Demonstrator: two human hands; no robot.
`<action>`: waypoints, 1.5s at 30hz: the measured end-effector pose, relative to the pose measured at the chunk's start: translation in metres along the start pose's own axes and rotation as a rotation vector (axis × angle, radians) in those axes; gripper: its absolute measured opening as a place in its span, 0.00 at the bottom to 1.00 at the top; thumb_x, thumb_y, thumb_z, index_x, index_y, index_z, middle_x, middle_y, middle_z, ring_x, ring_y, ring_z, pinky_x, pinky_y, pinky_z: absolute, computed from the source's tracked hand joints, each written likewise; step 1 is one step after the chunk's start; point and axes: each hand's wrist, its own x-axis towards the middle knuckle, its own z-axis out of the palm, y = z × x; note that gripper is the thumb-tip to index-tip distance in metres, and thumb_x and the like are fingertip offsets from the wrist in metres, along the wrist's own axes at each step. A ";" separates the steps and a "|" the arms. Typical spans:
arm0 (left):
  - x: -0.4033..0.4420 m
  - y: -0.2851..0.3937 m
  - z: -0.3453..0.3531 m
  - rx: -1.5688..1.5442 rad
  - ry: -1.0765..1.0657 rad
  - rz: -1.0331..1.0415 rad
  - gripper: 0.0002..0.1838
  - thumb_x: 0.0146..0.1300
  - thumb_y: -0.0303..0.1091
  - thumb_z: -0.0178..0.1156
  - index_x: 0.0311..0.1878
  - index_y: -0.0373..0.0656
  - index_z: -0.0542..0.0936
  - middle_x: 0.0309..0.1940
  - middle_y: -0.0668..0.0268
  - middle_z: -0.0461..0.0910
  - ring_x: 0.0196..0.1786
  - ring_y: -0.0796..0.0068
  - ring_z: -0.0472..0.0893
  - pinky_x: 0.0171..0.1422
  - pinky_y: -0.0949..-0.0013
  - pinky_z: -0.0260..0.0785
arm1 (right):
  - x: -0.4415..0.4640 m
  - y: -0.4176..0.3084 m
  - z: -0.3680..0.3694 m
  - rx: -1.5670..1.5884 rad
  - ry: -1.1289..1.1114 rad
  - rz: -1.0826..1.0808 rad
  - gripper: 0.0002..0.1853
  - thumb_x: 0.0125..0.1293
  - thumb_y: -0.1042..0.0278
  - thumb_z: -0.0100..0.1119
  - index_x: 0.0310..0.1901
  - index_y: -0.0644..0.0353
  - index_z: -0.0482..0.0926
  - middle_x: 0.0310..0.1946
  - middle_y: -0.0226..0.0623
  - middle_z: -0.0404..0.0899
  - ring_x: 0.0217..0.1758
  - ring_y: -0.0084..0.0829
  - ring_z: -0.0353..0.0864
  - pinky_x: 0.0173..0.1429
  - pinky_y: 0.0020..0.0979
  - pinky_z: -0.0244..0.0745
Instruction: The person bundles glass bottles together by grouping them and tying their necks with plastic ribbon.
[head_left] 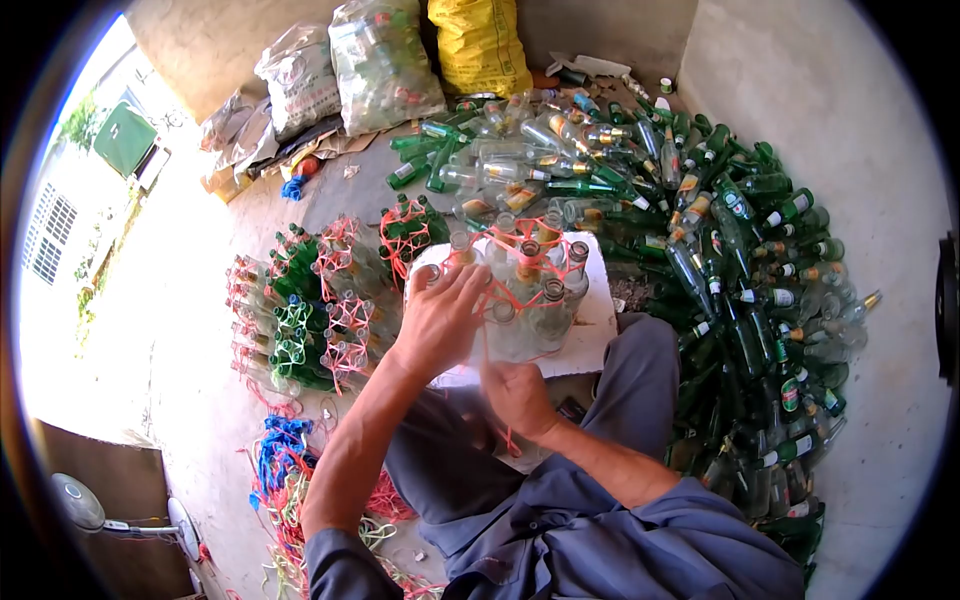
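A group of clear glass bottles [530, 315] stands upright on a white board [597, 335], with red string [525, 262] wound around and between the necks. My left hand [440, 318] lies over the bottles at the group's left side, fingers over the necks and string. Just in front of the group, near the board's front edge, my right hand [517, 397] is closed in a fist around the red string, whose tail hangs below it.
Tied bottle bundles [295, 340] stand at the left. Loose green and clear bottles [740, 240] are heaped behind and right, beside the wall. Tangled coloured string [285, 460] lies at the lower left, near a fan [80, 502]. Filled sacks [385, 70] stand at the back.
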 end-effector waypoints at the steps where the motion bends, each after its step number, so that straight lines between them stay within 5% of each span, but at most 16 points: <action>1: -0.001 0.000 0.002 -0.001 0.016 -0.002 0.30 0.53 0.29 0.67 0.62 0.42 0.73 0.57 0.63 0.81 0.60 0.65 0.81 0.65 0.49 0.62 | 0.000 -0.003 0.000 -0.012 -0.006 0.001 0.20 0.77 0.63 0.54 0.27 0.69 0.77 0.16 0.48 0.74 0.18 0.26 0.70 0.26 0.39 0.68; 6: -0.006 0.005 0.005 -0.040 0.045 -0.044 0.28 0.56 0.28 0.66 0.62 0.42 0.74 0.58 0.61 0.80 0.65 0.61 0.77 0.71 0.47 0.59 | 0.001 -0.009 -0.002 -0.135 0.012 -0.149 0.18 0.75 0.66 0.57 0.27 0.69 0.75 0.20 0.57 0.74 0.18 0.46 0.77 0.26 0.41 0.68; 9: -0.016 0.003 0.014 -0.196 0.041 -0.136 0.35 0.53 0.26 0.69 0.67 0.40 0.72 0.66 0.55 0.77 0.72 0.56 0.72 0.79 0.46 0.50 | 0.005 -0.016 -0.011 -0.171 -0.043 -0.215 0.18 0.74 0.67 0.57 0.26 0.69 0.74 0.20 0.58 0.74 0.22 0.55 0.77 0.27 0.41 0.68; 14: -0.026 0.012 0.015 -0.229 0.337 -0.185 0.29 0.46 0.27 0.71 0.56 0.40 0.80 0.55 0.52 0.80 0.65 0.46 0.76 0.69 0.47 0.67 | 0.020 -0.038 -0.022 -0.107 -0.075 -0.188 0.18 0.74 0.66 0.57 0.26 0.69 0.74 0.18 0.55 0.70 0.17 0.34 0.71 0.25 0.39 0.65; 18: -0.029 0.013 0.020 -0.326 0.390 -0.157 0.20 0.45 0.29 0.67 0.46 0.40 0.81 0.43 0.56 0.82 0.55 0.51 0.80 0.70 0.46 0.65 | 0.038 -0.050 -0.027 -0.045 -0.090 -0.111 0.19 0.75 0.65 0.56 0.25 0.68 0.74 0.15 0.48 0.68 0.20 0.21 0.63 0.25 0.37 0.63; 21: -0.029 0.010 0.030 -0.305 0.423 -0.169 0.18 0.46 0.30 0.67 0.43 0.41 0.81 0.40 0.59 0.83 0.52 0.55 0.81 0.70 0.47 0.64 | 0.053 -0.056 -0.033 -0.013 -0.172 -0.045 0.20 0.74 0.65 0.56 0.24 0.68 0.76 0.13 0.43 0.71 0.19 0.21 0.66 0.25 0.35 0.64; 25: -0.026 0.011 0.027 -0.265 0.448 -0.177 0.12 0.48 0.28 0.66 0.39 0.42 0.81 0.37 0.63 0.84 0.48 0.60 0.82 0.62 0.55 0.65 | 0.081 -0.042 -0.028 -0.166 -0.107 -0.393 0.19 0.73 0.65 0.57 0.24 0.68 0.80 0.13 0.37 0.74 0.19 0.20 0.69 0.27 0.33 0.67; 29: -0.025 0.011 0.030 -0.213 0.444 -0.243 0.10 0.47 0.26 0.70 0.35 0.43 0.82 0.36 0.64 0.84 0.46 0.63 0.82 0.60 0.58 0.64 | 0.110 -0.031 -0.037 -0.348 -0.159 -0.519 0.16 0.69 0.69 0.56 0.25 0.68 0.82 0.15 0.37 0.77 0.21 0.20 0.72 0.29 0.32 0.69; 36: -0.022 0.017 0.039 -0.155 0.493 -0.362 0.07 0.53 0.29 0.72 0.31 0.46 0.81 0.33 0.67 0.84 0.45 0.67 0.83 0.63 0.55 0.62 | 0.119 -0.034 -0.055 -0.407 -0.287 -0.397 0.14 0.67 0.68 0.57 0.27 0.70 0.82 0.18 0.45 0.78 0.22 0.25 0.74 0.31 0.36 0.71; 39: -0.021 0.018 0.044 -0.171 0.513 -0.391 0.05 0.54 0.25 0.64 0.30 0.47 0.78 0.30 0.66 0.83 0.43 0.65 0.83 0.65 0.49 0.62 | 0.117 -0.034 -0.068 -0.506 -0.323 -0.388 0.13 0.66 0.68 0.57 0.29 0.70 0.82 0.19 0.50 0.78 0.23 0.30 0.76 0.33 0.39 0.71; 45: -0.022 0.018 0.046 -0.271 0.468 -0.440 0.05 0.55 0.26 0.65 0.30 0.47 0.78 0.31 0.65 0.84 0.43 0.62 0.84 0.69 0.47 0.60 | 0.123 -0.027 -0.093 -0.801 -0.355 -0.342 0.09 0.64 0.62 0.63 0.43 0.54 0.83 0.38 0.40 0.81 0.39 0.46 0.83 0.45 0.43 0.80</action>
